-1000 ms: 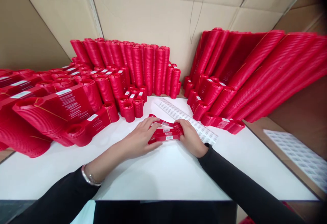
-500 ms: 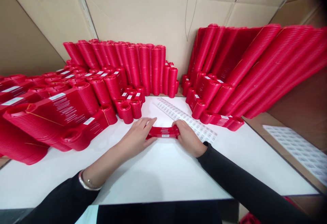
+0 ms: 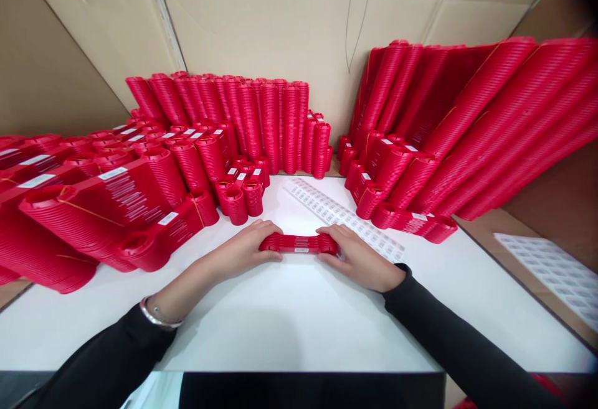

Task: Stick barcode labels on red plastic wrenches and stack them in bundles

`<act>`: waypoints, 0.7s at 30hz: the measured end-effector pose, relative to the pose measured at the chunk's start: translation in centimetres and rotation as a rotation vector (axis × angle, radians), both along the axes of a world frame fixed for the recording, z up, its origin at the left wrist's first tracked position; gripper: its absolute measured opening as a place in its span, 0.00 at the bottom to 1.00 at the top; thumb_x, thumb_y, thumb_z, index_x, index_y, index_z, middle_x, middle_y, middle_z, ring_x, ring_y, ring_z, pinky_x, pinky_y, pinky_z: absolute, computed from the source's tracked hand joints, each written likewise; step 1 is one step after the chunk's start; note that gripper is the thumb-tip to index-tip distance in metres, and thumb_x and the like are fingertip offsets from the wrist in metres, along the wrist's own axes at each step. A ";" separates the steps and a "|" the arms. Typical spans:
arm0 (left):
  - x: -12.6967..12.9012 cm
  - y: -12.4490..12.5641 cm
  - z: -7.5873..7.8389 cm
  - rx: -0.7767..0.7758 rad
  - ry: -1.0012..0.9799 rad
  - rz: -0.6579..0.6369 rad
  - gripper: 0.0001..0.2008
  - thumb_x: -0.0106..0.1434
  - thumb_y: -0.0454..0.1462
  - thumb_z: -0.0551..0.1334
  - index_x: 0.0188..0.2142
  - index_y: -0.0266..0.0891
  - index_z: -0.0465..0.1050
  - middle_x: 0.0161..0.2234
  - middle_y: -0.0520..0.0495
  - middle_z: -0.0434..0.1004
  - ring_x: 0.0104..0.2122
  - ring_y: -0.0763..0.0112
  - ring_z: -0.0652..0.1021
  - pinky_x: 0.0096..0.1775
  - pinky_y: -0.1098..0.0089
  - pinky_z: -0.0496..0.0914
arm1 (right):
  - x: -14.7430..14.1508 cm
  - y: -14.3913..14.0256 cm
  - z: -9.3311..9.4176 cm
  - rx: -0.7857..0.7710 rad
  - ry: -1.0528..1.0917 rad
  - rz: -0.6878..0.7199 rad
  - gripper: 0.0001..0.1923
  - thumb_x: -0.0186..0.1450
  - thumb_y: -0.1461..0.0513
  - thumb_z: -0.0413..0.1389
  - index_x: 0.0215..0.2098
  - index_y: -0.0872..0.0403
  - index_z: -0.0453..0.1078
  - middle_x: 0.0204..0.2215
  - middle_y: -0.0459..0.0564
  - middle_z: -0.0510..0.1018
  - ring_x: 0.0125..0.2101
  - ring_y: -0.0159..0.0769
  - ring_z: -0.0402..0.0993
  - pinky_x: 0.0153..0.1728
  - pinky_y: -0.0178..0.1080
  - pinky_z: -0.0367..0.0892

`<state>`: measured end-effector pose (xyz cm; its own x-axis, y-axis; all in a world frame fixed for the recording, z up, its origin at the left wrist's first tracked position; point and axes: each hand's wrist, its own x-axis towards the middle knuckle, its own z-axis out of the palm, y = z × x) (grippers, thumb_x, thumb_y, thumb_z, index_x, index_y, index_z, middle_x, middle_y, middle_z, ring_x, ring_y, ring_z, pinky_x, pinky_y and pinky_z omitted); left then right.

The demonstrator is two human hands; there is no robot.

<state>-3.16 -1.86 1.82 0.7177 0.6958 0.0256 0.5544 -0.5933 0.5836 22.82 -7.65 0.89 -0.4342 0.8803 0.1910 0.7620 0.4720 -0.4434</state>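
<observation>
A short stack of red plastic pieces (image 3: 299, 243) with ring-shaped ends and a small white label lies crosswise in front of me, low over the white table (image 3: 280, 315). My left hand (image 3: 247, 248) is closed round its left end, fingers behind and thumb in front. Round the right end, my right hand (image 3: 357, 253) grips in the same way. Just behind the stack and to its right, a sheet of printed labels (image 3: 346, 216) lies flat on the table.
Banded red stacks (image 3: 140, 191) crowd the left side, with taller red columns (image 3: 266, 122) at the back. More long stacks (image 3: 462, 116) lean on the right. Another label sheet (image 3: 551, 272) rests on cardboard at the right edge. A cardboard wall (image 3: 261, 23) stands behind.
My left hand has closed more snugly round the stack's left end, and my right hand has shifted outward to the right end. The view has turned slightly left.
</observation>
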 end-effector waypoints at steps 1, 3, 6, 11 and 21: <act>0.2 -0.1 0.0 0.009 0.007 0.013 0.16 0.61 0.47 0.61 0.43 0.39 0.69 0.38 0.46 0.70 0.40 0.61 0.71 0.43 0.64 0.66 | -0.2 0.1 0.1 0.025 -0.024 0.004 0.19 0.65 0.59 0.56 0.53 0.55 0.63 0.44 0.55 0.73 0.45 0.46 0.68 0.46 0.46 0.63; 0.7 -0.6 0.0 0.043 0.027 0.024 0.17 0.61 0.47 0.61 0.45 0.40 0.69 0.37 0.46 0.71 0.40 0.60 0.70 0.41 0.64 0.66 | -0.8 0.3 0.2 0.092 -0.091 0.022 0.18 0.63 0.57 0.58 0.50 0.55 0.66 0.43 0.55 0.74 0.45 0.47 0.67 0.46 0.47 0.62; 1.4 -1.4 -0.1 0.138 0.053 0.000 0.16 0.63 0.46 0.60 0.46 0.40 0.68 0.36 0.46 0.72 0.39 0.60 0.69 0.39 0.64 0.65 | -2.0 0.5 0.1 0.173 -0.193 0.050 0.12 0.65 0.57 0.56 0.45 0.56 0.70 0.38 0.54 0.76 0.42 0.46 0.69 0.47 0.47 0.60; 1.9 -2.3 -0.6 0.239 0.088 -0.040 0.12 0.65 0.44 0.59 0.43 0.39 0.66 0.37 0.45 0.73 0.39 0.59 0.67 0.38 0.63 0.63 | -3.1 0.2 -0.2 0.215 -0.236 0.058 0.10 0.68 0.63 0.51 0.34 0.56 0.73 0.27 0.49 0.76 0.32 0.38 0.71 0.48 0.44 0.56; 2.1 -2.5 -0.1 0.257 0.111 -0.039 0.11 0.64 0.42 0.59 0.43 0.39 0.66 0.37 0.46 0.74 0.37 0.60 0.66 0.37 0.63 0.62 | -3.5 -0.5 -0.2 0.268 -0.251 0.002 0.11 0.66 0.66 0.50 0.28 0.56 0.72 0.24 0.48 0.75 0.28 0.35 0.69 0.44 0.43 0.54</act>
<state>-1.04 -4.39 1.69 0.7524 0.6481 0.1175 0.5801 -0.7365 0.3479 19.33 -8.18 0.73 -0.4982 0.8128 0.3019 0.8305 0.5474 -0.1034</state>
